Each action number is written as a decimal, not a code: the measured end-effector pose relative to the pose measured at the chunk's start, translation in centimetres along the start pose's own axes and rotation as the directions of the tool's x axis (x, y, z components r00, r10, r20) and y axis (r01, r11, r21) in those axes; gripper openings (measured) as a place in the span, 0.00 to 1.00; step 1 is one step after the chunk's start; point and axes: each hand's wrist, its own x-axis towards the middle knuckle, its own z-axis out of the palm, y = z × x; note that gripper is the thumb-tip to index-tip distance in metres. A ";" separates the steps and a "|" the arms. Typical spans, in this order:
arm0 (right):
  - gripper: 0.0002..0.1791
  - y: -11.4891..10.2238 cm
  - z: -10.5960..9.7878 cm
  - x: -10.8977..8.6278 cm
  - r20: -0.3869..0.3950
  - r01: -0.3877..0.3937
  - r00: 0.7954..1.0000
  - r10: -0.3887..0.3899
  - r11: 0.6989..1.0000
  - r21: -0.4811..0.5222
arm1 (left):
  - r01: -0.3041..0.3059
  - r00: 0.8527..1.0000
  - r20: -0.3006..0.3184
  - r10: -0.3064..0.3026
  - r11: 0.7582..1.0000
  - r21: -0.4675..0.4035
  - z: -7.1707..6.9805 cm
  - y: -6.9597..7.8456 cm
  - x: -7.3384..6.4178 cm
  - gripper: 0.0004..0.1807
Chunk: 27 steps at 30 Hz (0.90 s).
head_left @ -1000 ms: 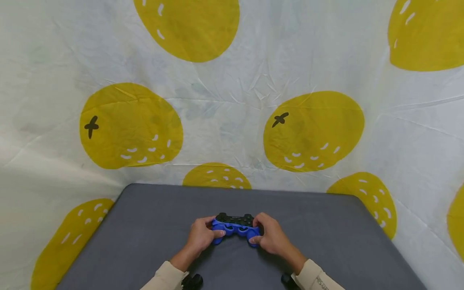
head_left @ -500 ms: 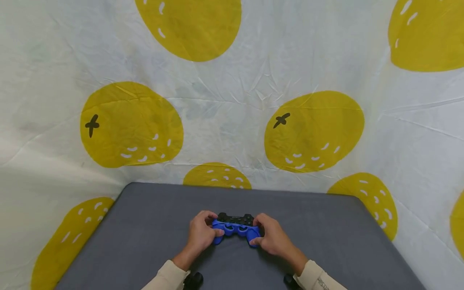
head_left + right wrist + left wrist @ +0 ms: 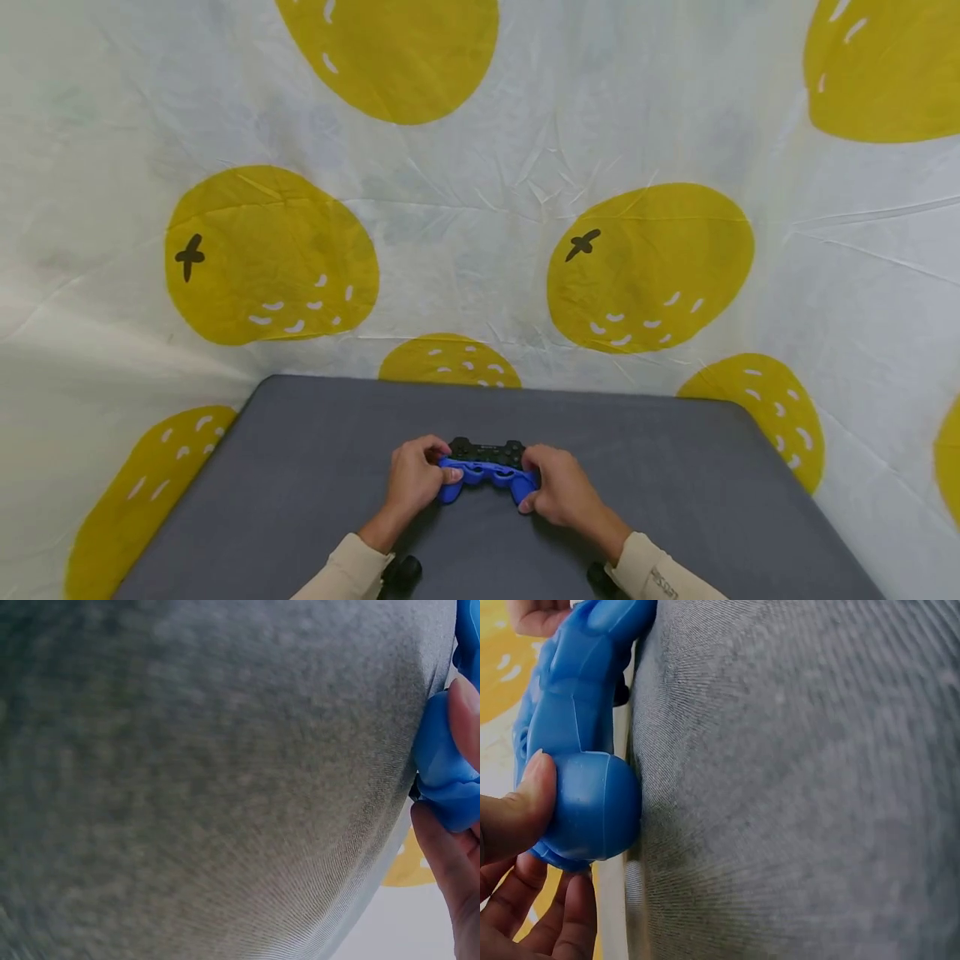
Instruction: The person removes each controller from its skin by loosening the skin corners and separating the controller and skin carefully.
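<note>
A black game controller (image 3: 487, 454) with a blue rubbery cover (image 3: 491, 472) over its near side and grips is held just above the grey table, between both hands. My left hand (image 3: 412, 477) grips its left end, the thumb on the blue cover (image 3: 592, 802) and the fingers behind. On the right end, my right hand (image 3: 564, 487) pinches the covered grip between thumb and curled fingers. The right wrist view catches only part of the blue cover (image 3: 442, 750) at its edge. Black buttons along the far side show uncovered.
The grey table (image 3: 315, 467) spreads around the hands, its far edge meeting a white curtain (image 3: 465, 267) printed with yellow fruit. Black wrist devices (image 3: 405, 573) sit below both cuffs.
My left fingers have lifted to the controller's far left corner. The right thumb has slid slightly down the right grip. The controller itself stays in nearly the same place.
</note>
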 end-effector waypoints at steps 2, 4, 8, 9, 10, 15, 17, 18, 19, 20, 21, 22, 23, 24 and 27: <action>0.25 0.0 0.0 0.0 0.005 -0.002 1.000 0.002 1.000 -0.010 | -0.020 1.000 0.010 0.020 1.000 0.006 0.0 -0.1 -0.1 0.14; 0.25 0.1 0.0 0.1 0.011 -0.002 1.000 0.002 1.000 -0.018 | -0.030 0.999 0.023 0.030 0.999 0.011 -0.1 -0.3 -0.2 0.13; 0.25 0.3 -0.1 0.1 0.021 0.010 1.000 -0.010 1.000 0.001 | -0.070 0.996 0.064 0.067 0.996 0.055 -0.2 -0.6 -0.7 0.15; 0.25 0.4 -0.1 0.1 0.023 0.013 1.000 -0.013 1.000 0.010 | -0.091 0.993 0.077 0.085 0.993 0.075 -0.2 -0.7 -0.8 0.17; 0.26 0.4 -0.1 0.0 0.026 0.014 1.000 -0.015 1.000 0.022 | -0.110 0.990 0.095 0.101 0.989 0.096 -0.3 -0.7 -0.9 0.19; 0.28 0.5 -0.3 0.1 0.050 0.020 0.999 -0.022 0.999 0.036 | -0.207 0.968 0.180 0.175 0.962 0.178 -0.3 -0.4 -1.4 0.34; 0.29 0.4 -0.4 0.1 0.074 0.011 0.997 -0.012 1.000 0.021 | -0.233 0.961 0.199 0.194 0.953 0.193 -0.2 -0.3 -1.4 0.36; 0.29 0.3 -0.5 0.1 0.093 0.006 0.996 -0.007 1.000 0.014 | -0.247 0.958 0.199 0.207 0.948 0.200 -0.2 -0.2 -1.4 0.36; 0.29 0.2 -0.5 0.1 0.116 0.001 0.993 -0.001 1.000 0.005 | -0.261 0.955 0.196 0.221 0.943 0.208 -0.2 -0.2 -1.4 0.35; 0.30 0.1 -0.5 0.1 0.136 -0.002 0.991 0.002 1.000 -0.001 | -0.276 0.953 0.191 0.237 0.937 0.216 -0.2 -0.2 -1.5 0.33; 0.30 0.0 -0.5 0.1 0.156 0.002 0.988 0.000 1.000 -0.017 | -0.291 0.950 0.179 0.254 0.930 0.223 -0.1 -0.2 -1.5 0.32; 0.30 -0.1 -0.5 0.1 0.173 0.005 0.985 0.001 0.999 -0.033 | -0.307 0.947 0.170 0.272 0.925 0.226 -0.1 -0.2 -1.5 0.31; 0.30 -0.1 -0.5 0.2 0.182 0.015 0.983 -0.006 0.999 -0.049 | -0.321 0.944 0.159 0.290 0.920 0.226 -0.1 -0.3 -1.4 0.30; 0.30 -0.2 -0.4 0.2 0.184 0.025 0.983 -0.013 0.998 -0.064 | -0.336 0.940 0.149 0.309 0.914 0.229 -0.1 -0.3 -1.4 0.29; 0.29 -0.2 -0.3 0.2 0.151 0.045 0.988 -0.032 0.996 -0.082 | -0.357 0.933 0.128 0.336 0.907 0.221 -0.2 -0.4 -1.3 0.27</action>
